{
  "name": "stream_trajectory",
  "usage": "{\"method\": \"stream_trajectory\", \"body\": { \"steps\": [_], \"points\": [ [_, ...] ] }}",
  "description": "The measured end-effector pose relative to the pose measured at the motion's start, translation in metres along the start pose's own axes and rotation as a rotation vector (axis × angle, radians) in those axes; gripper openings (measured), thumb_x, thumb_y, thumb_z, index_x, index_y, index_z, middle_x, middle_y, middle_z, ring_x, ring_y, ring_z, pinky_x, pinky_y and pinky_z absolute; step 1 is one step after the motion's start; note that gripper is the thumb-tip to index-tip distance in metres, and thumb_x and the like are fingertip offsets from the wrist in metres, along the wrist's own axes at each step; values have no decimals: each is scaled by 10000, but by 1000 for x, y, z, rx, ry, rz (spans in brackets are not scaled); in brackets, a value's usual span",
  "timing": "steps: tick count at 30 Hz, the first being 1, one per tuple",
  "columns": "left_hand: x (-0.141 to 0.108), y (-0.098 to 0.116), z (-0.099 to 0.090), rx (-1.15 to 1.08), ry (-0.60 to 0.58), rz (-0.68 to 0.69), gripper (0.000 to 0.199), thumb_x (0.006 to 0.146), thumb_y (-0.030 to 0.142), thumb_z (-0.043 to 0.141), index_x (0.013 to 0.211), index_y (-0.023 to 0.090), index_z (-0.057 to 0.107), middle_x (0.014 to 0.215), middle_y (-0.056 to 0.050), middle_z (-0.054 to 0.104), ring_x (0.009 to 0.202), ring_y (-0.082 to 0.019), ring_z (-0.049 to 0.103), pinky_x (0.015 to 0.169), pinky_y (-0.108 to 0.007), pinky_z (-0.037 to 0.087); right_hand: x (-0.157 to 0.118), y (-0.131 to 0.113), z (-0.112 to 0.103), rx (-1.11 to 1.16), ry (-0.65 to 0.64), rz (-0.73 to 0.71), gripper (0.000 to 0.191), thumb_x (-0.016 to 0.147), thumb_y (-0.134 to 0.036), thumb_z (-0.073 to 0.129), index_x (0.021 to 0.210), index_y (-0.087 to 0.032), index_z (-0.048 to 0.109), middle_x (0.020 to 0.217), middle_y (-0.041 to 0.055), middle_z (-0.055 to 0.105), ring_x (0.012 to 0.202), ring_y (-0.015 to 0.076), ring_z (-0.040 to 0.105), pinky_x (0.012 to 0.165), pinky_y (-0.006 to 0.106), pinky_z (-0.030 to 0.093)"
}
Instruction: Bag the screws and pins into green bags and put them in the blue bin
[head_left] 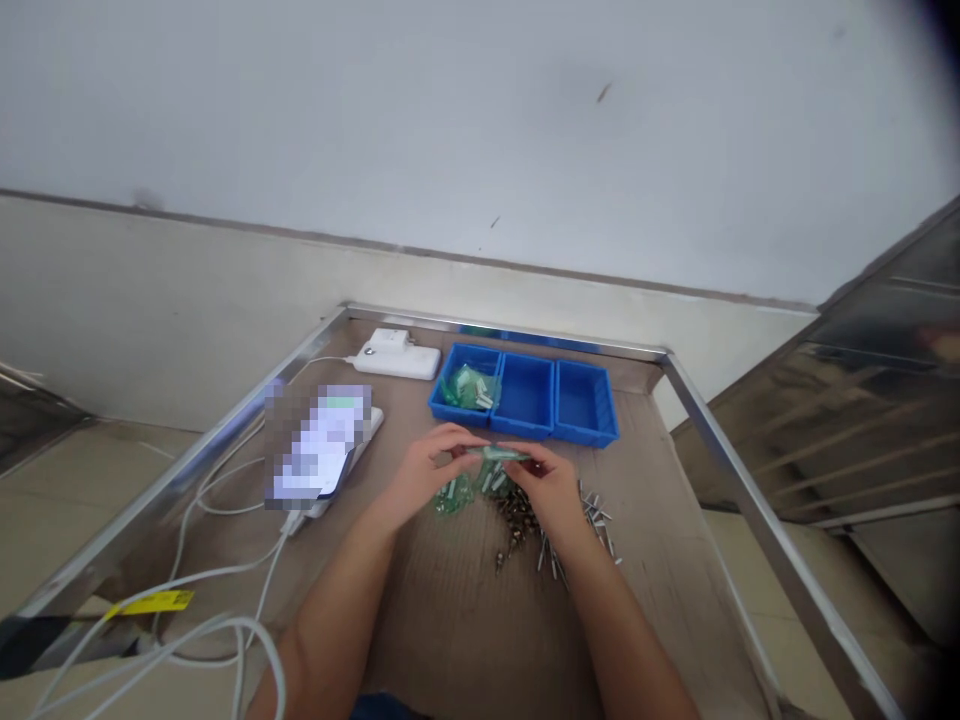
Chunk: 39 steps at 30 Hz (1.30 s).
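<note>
My left hand (437, 462) and my right hand (550, 482) pinch the top edge of a small green-tinted clear plastic bag (493, 468) between them. Pale metal pieces show inside the bag, which hangs in front of the bins. Below and left of it lies another green plastic bag (454, 496), also with metal pieces. Under my right hand a pile of small brownish metal parts (517, 522) spreads over the cardboard. Silvery metal pins (597, 512) lie scattered to the right of that pile, partly hidden by my right wrist.
Three joined blue bins (527, 392) stand behind my hands; the left one holds a green bag of metal pieces (474, 388). At left are a phone (322, 445), a white power strip (396, 358) and looping white cables (225, 570). A metal rail (765, 520) edges the cardboard-covered table.
</note>
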<state>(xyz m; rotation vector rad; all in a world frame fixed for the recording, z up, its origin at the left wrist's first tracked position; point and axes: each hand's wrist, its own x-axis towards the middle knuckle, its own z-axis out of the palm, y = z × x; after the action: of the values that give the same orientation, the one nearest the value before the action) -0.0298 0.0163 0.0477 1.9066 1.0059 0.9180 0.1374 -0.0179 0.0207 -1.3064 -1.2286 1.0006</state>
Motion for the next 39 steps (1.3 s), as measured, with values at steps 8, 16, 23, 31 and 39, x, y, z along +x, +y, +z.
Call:
{"method": "stream_trajectory", "body": {
  "steps": [8,16,23,31,39],
  "points": [
    [0,-2,2,10,60,-13,167,764,276,481,748,151,590,762,-29,549,739,-137,500,687,-243,401,0,-3,3,65,31,46,192,597,-330,618,720,-184,643,643,12,591,548,115,457,528,240,349],
    [0,2,2,-24,5,-19,205,789,292,433,723,147,561,736,-22,522,744,-140,483,693,-245,395,0,-11,3,403,-21,221,210,580,-341,621,717,-183,603,595,-17,548,473,79,426,437,205,308],
    [-1,-2,0,-48,34,1,159,743,285,507,817,161,572,813,-35,539,757,-141,506,702,-254,419,0,-10,0,343,53,122,209,607,-316,609,767,-182,608,620,-1,563,514,99,462,481,224,359],
    [3,-15,-3,92,85,34,129,696,277,558,731,167,617,786,-43,551,676,-136,500,610,-248,421,-10,-18,1,-127,178,-191,125,635,-263,595,745,-234,646,769,29,620,706,170,515,639,289,394],
    [-1,-27,-10,158,3,5,214,695,349,554,838,193,590,874,-44,536,726,-153,501,604,-255,420,11,-49,11,-243,481,-224,245,689,-339,531,863,-176,587,714,48,566,645,168,475,634,300,373]
  ]
}}
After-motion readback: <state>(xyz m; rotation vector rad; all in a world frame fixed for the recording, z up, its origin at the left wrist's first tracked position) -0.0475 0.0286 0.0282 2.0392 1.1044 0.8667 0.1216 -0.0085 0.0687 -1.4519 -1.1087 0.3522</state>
